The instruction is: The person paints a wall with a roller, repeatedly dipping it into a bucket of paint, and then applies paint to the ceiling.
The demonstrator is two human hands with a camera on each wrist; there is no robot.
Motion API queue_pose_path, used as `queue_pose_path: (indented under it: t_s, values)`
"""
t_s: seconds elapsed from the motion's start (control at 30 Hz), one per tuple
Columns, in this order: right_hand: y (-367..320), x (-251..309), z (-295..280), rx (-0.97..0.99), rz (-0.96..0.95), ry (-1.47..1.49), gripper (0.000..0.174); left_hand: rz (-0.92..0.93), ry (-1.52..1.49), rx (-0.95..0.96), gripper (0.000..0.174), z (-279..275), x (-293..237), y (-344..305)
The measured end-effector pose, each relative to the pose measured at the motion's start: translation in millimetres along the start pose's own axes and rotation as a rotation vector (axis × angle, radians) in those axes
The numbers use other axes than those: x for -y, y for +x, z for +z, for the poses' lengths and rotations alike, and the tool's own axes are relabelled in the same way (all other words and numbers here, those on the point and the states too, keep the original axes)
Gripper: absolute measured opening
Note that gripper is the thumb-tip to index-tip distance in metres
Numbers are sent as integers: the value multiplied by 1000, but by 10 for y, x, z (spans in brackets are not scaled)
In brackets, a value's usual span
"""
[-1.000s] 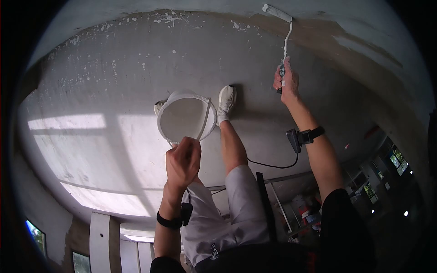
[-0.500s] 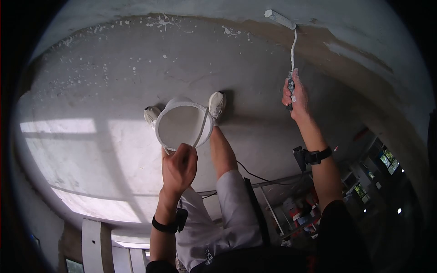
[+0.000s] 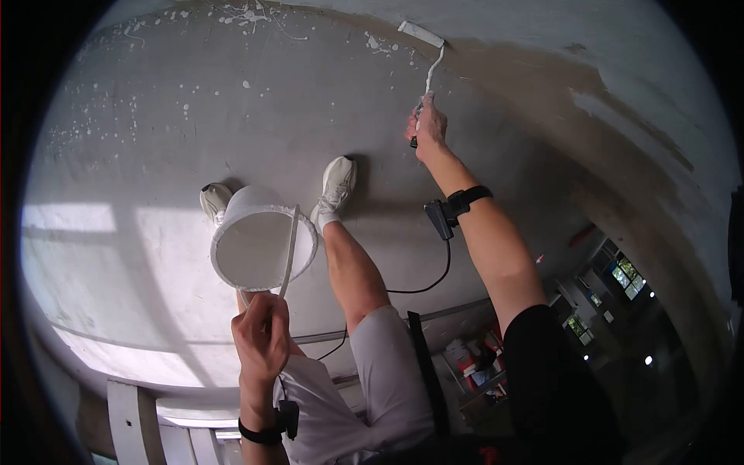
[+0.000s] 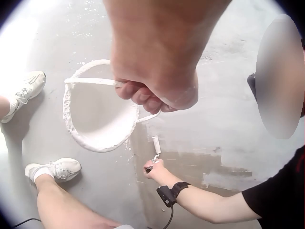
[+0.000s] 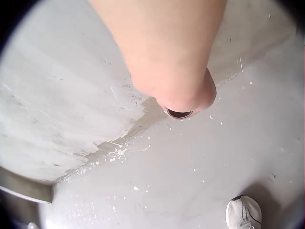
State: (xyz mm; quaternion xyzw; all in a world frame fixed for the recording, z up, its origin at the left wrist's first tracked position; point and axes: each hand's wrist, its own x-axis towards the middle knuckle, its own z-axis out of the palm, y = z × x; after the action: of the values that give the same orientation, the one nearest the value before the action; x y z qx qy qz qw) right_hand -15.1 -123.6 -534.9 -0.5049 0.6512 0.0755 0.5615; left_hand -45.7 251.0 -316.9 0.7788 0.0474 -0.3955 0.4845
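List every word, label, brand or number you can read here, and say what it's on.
No text can be read in any view.
The bucket, roller and shoes show no lettering.
The containers at the lower right of the head view may carry labels, but they are too small and blurred to read.

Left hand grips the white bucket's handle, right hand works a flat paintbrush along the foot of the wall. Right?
Not quite: the right hand holds a paint roller, not a flat paintbrush, as the head view shows. The left hand does grip the white bucket by its handle.
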Motion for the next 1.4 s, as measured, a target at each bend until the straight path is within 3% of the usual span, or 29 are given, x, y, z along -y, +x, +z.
queue_pose_path:
  t_s: [0.1, 0.27, 0.33, 0.43, 0.53, 0.63, 0.83, 0.97, 1.03, 1.27, 1.37, 1.4]
  values:
    - [-372, 182, -279, 29, -19, 25, 51, -61, -21, -22, 7, 19, -13, 17]
    - [-1306, 624, -919, 111, -110, 14, 53, 4, -29, -56, 9, 46, -163, 1]
    - [-1617, 799, -1136, 114, -104, 33, 53, -81, -58, -29, 8, 58, -240, -30]
    - [-1807, 933, -1215, 103, -98, 15, 54, 20, -3, -25, 9, 106, -167, -48]
    - [-1642, 878, -1085, 90, -61, -26, 54, 161, 107, 49, 14, 95, -79, -49]
    - [-1109, 616, -747, 131, -64, -63, 53, 122, 102, 34, 13, 98, -77, -52]
    - [-2, 227, -20, 29, -31, -24, 51, 74, 100, 32, 10, 102, 12, -50]
    - [291, 122, 259, -2, 9, -14, 49, -20, 90, 77, 9, 80, -67, -100]
    - [244, 143, 180, -24, -8, -14, 49, 66, 117, 27, 9, 111, -30, -106]
    - [-947, 584, -647, 82, -82, -40, 51, 46, 106, 42, 11, 178, -216, -91]
    - [-1539, 812, -966, 72, -109, -41, 52, 174, 169, 32, 13, 188, -273, -91]
    - [-1722, 893, -1045, 63, -120, -46, 52, 101, 100, 71, 13, 193, -398, -85]
